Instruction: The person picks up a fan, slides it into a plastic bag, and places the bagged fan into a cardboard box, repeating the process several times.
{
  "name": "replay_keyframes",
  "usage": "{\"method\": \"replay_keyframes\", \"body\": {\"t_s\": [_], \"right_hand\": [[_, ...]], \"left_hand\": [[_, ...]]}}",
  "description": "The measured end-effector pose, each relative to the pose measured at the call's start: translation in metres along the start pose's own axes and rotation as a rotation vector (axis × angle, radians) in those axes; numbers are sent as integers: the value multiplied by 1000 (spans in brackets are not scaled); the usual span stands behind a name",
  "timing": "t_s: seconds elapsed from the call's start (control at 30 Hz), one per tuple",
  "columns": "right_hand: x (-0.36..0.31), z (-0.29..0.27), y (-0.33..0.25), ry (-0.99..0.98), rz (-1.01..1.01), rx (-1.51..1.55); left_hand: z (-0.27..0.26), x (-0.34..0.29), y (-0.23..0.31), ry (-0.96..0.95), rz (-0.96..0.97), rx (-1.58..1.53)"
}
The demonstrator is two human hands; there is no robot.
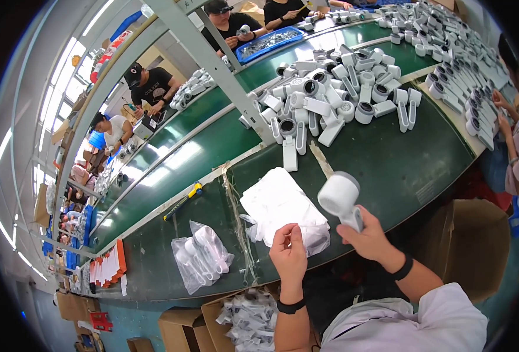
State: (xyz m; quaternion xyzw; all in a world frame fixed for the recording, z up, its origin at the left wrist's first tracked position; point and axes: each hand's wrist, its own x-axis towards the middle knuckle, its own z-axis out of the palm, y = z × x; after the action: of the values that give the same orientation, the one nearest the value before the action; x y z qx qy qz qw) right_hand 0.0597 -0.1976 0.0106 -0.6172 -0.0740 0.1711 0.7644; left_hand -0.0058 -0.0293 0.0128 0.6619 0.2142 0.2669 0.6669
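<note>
My right hand [372, 237] is closed round the grey handle of a white handheld device with a round head [337, 195], held up above the green table [400, 170]. My left hand [288, 258] has its fingers pinched together over the near edge of a stack of thin white sheets or bags [280, 202]. Whatever may be between those fingertips is too small to make out. Left of the stack lies a clear plastic bag [200, 258] with several similar white parts inside.
A large heap of white devices [330, 88] covers the table's far side. A yellow-and-black tool [183, 201] lies at left, near an orange box [110, 264]. Below the edge stand cardboard boxes [183, 328]. A metal post [221, 70] rises ahead; a co-worker's hands [504, 111] are at right.
</note>
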Motion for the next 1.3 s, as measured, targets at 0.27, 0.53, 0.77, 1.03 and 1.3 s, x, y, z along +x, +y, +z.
{"method": "replay_keyframes", "body": {"t_s": [0.27,0.53,0.77,1.03,1.3], "right_hand": [[0,-44,-64,-818,255,-499],[45,-25,-35,-1073,241,-654],[30,-11,-48,-842,372,-651],[5,-1,-25,-550,229,-395],[13,0,20,-322,179,-219]], "left_hand": [[-2,10,16,-122,-118,-38],[-19,16,17,-247,-155,-54],[-28,15,13,-232,26,69],[-4,-8,28,-75,640,721],[15,-49,25,-420,581,470]]}}
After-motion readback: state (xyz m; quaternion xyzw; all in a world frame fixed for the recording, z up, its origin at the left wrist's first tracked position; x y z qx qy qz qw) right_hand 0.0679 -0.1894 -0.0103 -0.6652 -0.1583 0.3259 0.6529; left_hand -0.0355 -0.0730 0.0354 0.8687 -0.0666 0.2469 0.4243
